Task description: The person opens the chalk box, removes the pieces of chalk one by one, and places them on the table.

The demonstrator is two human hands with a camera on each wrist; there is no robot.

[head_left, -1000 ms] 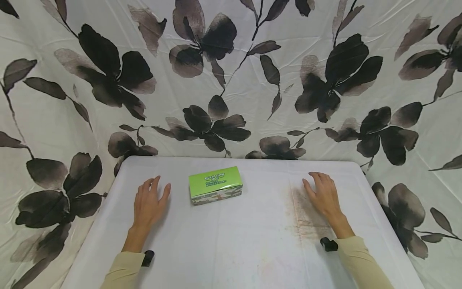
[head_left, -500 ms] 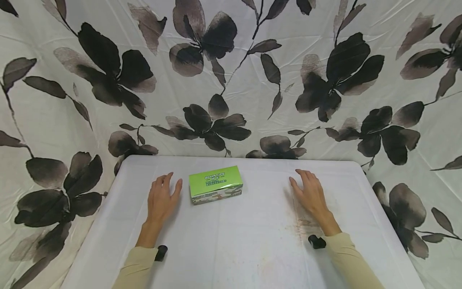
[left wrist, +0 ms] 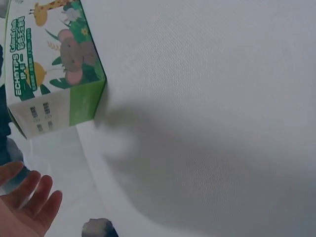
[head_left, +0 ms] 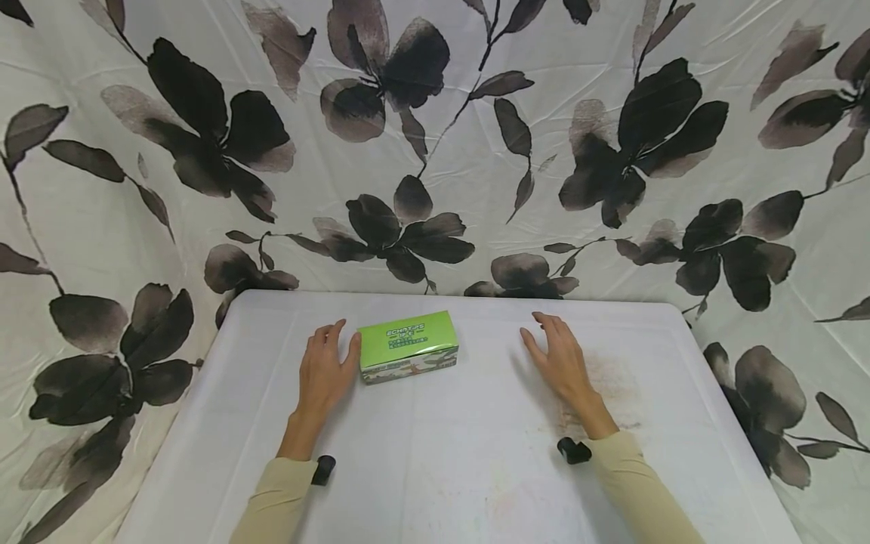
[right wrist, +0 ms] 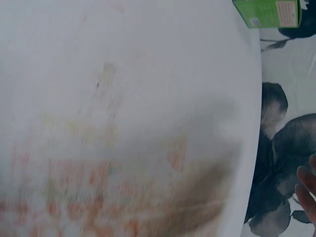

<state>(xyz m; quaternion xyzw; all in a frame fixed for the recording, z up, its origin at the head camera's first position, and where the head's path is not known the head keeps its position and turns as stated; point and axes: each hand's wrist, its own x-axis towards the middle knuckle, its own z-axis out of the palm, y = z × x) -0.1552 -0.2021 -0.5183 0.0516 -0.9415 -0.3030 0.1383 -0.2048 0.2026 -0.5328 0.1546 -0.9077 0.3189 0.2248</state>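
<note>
Both hands now closer to box than second ago; box itself unmoved. Left hand [head_left: 325, 370] flat on counter [head_left: 435, 468], fingers straight, tips at box's left end, touching or just shy, cannot tell. Right hand [head_left: 559, 361] open, palm down, holding nothing, well apart from box's right end. Box [head_left: 408, 346] near counter's far edge, left of centre, long axis running left-right between hands. Left hand nearer. Brownish stain [head_left: 598, 393] beside right hand.
</note>
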